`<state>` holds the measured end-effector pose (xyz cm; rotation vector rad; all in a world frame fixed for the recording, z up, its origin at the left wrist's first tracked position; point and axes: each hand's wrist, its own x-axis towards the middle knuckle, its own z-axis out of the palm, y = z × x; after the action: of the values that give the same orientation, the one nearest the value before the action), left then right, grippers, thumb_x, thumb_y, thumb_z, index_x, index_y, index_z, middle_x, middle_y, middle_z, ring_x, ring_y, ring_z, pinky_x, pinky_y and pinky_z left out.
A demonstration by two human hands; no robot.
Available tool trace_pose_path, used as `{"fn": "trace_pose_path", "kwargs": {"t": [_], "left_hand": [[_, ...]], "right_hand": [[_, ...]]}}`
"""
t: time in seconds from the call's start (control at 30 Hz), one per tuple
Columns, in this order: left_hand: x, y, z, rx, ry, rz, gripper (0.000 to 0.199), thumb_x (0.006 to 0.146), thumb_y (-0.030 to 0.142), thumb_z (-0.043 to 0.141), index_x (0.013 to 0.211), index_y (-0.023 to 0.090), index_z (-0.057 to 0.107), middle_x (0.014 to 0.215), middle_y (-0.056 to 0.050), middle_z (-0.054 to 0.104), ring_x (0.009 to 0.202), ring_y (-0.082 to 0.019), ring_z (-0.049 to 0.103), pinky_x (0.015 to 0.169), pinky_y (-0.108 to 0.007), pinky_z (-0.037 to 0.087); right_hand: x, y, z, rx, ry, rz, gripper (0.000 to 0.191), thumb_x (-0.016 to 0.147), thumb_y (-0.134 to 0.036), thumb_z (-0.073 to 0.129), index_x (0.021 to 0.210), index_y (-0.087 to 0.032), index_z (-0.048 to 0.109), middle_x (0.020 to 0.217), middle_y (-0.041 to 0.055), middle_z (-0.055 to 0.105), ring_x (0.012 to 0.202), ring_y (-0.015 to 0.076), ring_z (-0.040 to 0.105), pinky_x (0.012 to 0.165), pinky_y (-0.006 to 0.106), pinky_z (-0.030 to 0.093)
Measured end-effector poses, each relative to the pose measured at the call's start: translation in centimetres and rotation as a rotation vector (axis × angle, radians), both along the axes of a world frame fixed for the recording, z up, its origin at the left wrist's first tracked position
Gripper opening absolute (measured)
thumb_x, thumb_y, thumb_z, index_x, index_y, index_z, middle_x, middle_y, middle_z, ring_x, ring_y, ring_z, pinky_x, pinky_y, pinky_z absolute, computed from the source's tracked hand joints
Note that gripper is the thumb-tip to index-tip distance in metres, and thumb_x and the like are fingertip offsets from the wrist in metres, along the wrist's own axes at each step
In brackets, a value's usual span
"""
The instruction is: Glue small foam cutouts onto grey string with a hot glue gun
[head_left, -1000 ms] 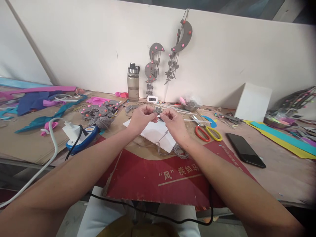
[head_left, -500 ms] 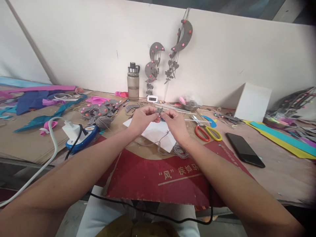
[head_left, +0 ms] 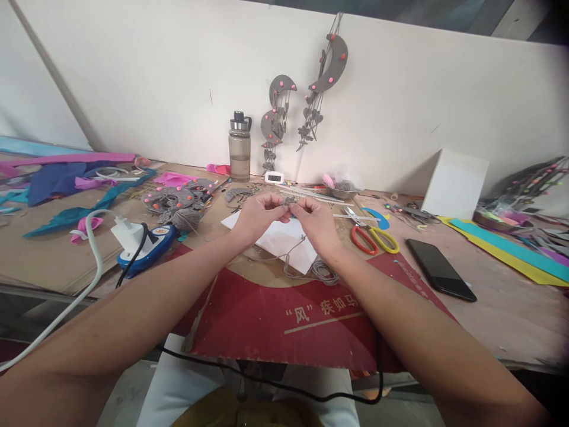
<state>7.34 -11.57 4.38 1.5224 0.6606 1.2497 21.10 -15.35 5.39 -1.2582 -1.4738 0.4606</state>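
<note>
My left hand (head_left: 259, 217) and my right hand (head_left: 316, 224) meet over the cardboard, thumbs and fingers closed in a pinch. Between the fingertips is a small grey cut-out piece (head_left: 290, 200), mostly covered by them; its outline cannot be made out. Below the hands lies a white sheet (head_left: 284, 243) with a thin grey cord (head_left: 294, 248) trailing over it. More of that cord sits in a loose coil (head_left: 325, 273) under my right wrist. Red-and-yellow handled scissors (head_left: 371, 234) lie to the right of my right hand.
A red-printed cardboard sheet (head_left: 267, 320) covers the table front. On the right lies a black phone (head_left: 440, 270); on the left, a blue power strip (head_left: 149, 252) and grey crescents with yarn (head_left: 178, 204). A bottle (head_left: 240, 148) stands behind. Crescent hangings (head_left: 335, 62) hang on the wall.
The grey piece has shifted slightly between my fingertips, and less of it shows above them. Both hands stay in nearly the same place.
</note>
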Motion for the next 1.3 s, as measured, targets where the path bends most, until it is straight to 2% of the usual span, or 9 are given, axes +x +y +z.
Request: {"fn": "trace_pose_path", "kwargs": {"t": [0.13, 0.27, 0.37, 0.47, 0.67, 0.8, 0.93, 1.07, 1.3], "left_hand": [[0.0, -0.2, 0.1, 0.011, 0.001, -0.007, 0.010, 0.070, 0.021, 0.068, 0.075, 0.015, 0.061, 0.068, -0.002, 0.067, 0.064, -0.012, 0.064, 0.070, -0.029, 0.053], [0.0, -0.3, 0.1, 0.024, 0.002, -0.043, 0.010, 0.072, 0.023, 0.066, 0.075, 0.014, 0.061, 0.069, -0.003, 0.066, 0.066, -0.013, 0.063, 0.070, -0.029, 0.052], [-0.1, -0.2, 0.0, 0.041, 0.045, 0.009, 0.012, 0.072, 0.026, 0.065, 0.073, 0.015, 0.062, 0.068, -0.002, 0.063, 0.063, -0.011, 0.059, 0.060, -0.025, 0.050], [-0.3, 0.0, -0.2, 0.063, 0.131, 0.095, 0.011, 0.072, 0.027, 0.064, 0.069, 0.016, 0.061, 0.061, 0.001, 0.058, 0.051, -0.008, 0.053, 0.049, -0.022, 0.043], [0.0, 0.5, -0.6, -0.026, 0.097, 0.098, 0.012, 0.070, 0.016, 0.060, 0.059, 0.015, 0.057, 0.054, 0.001, 0.055, 0.046, -0.007, 0.049, 0.048, -0.022, 0.040], [-0.2, 0.8, -0.3, -0.233, -0.008, -0.058, 0.012, 0.071, 0.017, 0.066, 0.061, 0.012, 0.059, 0.054, 0.000, 0.056, 0.049, -0.007, 0.050, 0.050, -0.021, 0.043], [-0.9, 1.2, 0.2, -0.393, -0.064, -0.236, 0.013, 0.073, 0.021, 0.070, 0.073, 0.009, 0.064, 0.067, -0.006, 0.065, 0.056, -0.009, 0.058, 0.054, -0.021, 0.046], [-1.3, 1.4, 0.4, -0.430, -0.083, -0.250, 0.016, 0.076, 0.024, 0.069, 0.080, 0.009, 0.065, 0.072, -0.009, 0.068, 0.061, -0.013, 0.065, 0.058, -0.023, 0.051], [-1.4, 1.3, 0.5, -0.407, -0.037, -0.275, 0.020, 0.074, 0.028, 0.070, 0.078, 0.009, 0.066, 0.069, -0.009, 0.068, 0.062, -0.014, 0.065, 0.060, -0.025, 0.052]], "right_hand": [[0.0, 0.1, 0.0, -0.001, -0.008, -0.054, 0.021, 0.076, -0.036, 0.057, 0.065, -0.018, 0.052, 0.062, -0.0031, 0.049, 0.059, 0.0104, 0.040, 0.059, 0.025, 0.033], [0.3, 0.4, -0.2, -0.019, 0.016, -0.083, 0.019, 0.074, -0.036, 0.060, 0.082, -0.020, 0.054, 0.059, -0.0061, 0.044, 0.057, 0.0107, 0.039, 0.056, 0.025, 0.031], [0.4, 0.4, -0.3, -0.016, -0.033, -0.031, 0.016, 0.076, -0.036, 0.057, 0.074, -0.020, 0.056, 0.055, -0.0062, 0.037, 0.054, 0.0103, 0.033, 0.053, 0.025, 0.026], [0.2, 0.2, -0.3, -0.001, -0.068, -0.054, 0.018, 0.076, -0.034, 0.057, 0.066, -0.020, 0.054, 0.054, -0.0057, 0.035, 0.053, 0.0101, 0.030, 0.051, 0.026, 0.023], [-0.2, 0.1, -0.6, -0.006, -0.078, -0.064, 0.016, 0.073, -0.034, 0.059, 0.068, -0.019, 0.055, 0.056, -0.0050, 0.042, 0.054, 0.0099, 0.033, 0.054, 0.025, 0.026], [0.3, 0.9, -1.2, -0.041, 0.014, -0.014, 0.019, 0.071, -0.037, 0.060, 0.067, -0.019, 0.055, 0.058, -0.0048, 0.044, 0.055, 0.0098, 0.034, 0.054, 0.025, 0.028], [1.1, 1.3, -1.5, -0.178, 0.207, 0.121, 0.023, 0.068, -0.041, 0.062, 0.070, -0.019, 0.055, 0.060, -0.0055, 0.045, 0.053, 0.0082, 0.032, 0.052, 0.025, 0.028], [1.3, 1.2, -1.2, -0.246, 0.277, 0.151, 0.025, 0.066, -0.041, 0.064, 0.070, -0.019, 0.054, 0.060, -0.0065, 0.041, 0.051, 0.0071, 0.028, 0.051, 0.025, 0.026], [1.1, 1.3, -1.3, -0.211, 0.210, 0.079, 0.020, 0.065, -0.036, 0.061, 0.062, -0.019, 0.052, 0.057, -0.0061, 0.040, 0.053, 0.0078, 0.032, 0.051, 0.024, 0.028]]}}
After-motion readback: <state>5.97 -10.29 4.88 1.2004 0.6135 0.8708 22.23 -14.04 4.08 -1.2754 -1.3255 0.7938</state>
